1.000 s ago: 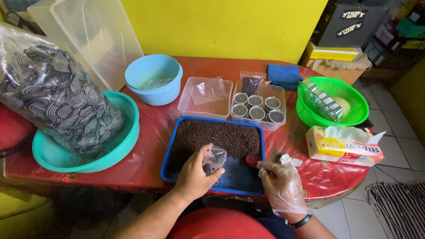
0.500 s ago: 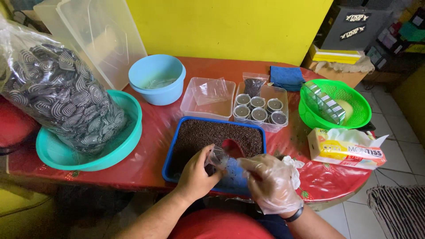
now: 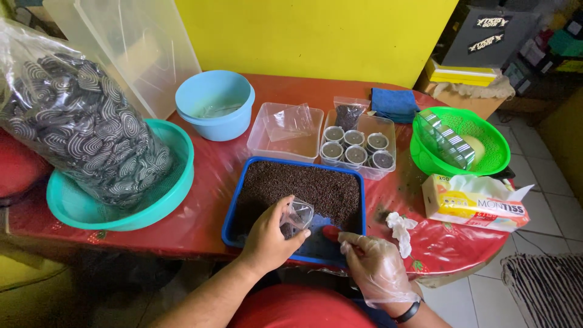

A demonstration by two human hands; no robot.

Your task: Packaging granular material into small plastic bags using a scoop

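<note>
The left hand (image 3: 267,237) has a closed grip around a small clear cup (image 3: 296,217), tilted over the near end of a blue tray (image 3: 231,212) that holds dark crumbs. The right hand (image 3: 376,267), in a thin clear glove, has its fingers curled round a red scoop (image 3: 331,232), whose tip shows just beside the cup at the tray's near edge; how tightly the fingers close on it cannot be told. The tray lies on a red tabletop (image 3: 206,182), close to its front edge. Just right of the tray a crumpled white tissue (image 3: 401,229) lies on the cloth, and beyond it a yellow tissue box (image 3: 473,203). Behind the tray stand two clear tubs side by side: the left tub (image 3: 261,143) holds a loose clear bag, the right tub (image 3: 388,170) holds five filled small cups with a little bag of dark crumbs at its back. A folded blue cloth (image 3: 395,103) lies behind that. To the right sits a green basket (image 3: 486,152) with a clear packet inside. To the left, a light blue bowl (image 3: 215,109) stands near the wall, and a teal basin (image 3: 170,188) carries a big clear bag of striped dark pieces (image 3: 85,140). A clear lid (image 3: 139,48) leans against the yellow wall.
</note>
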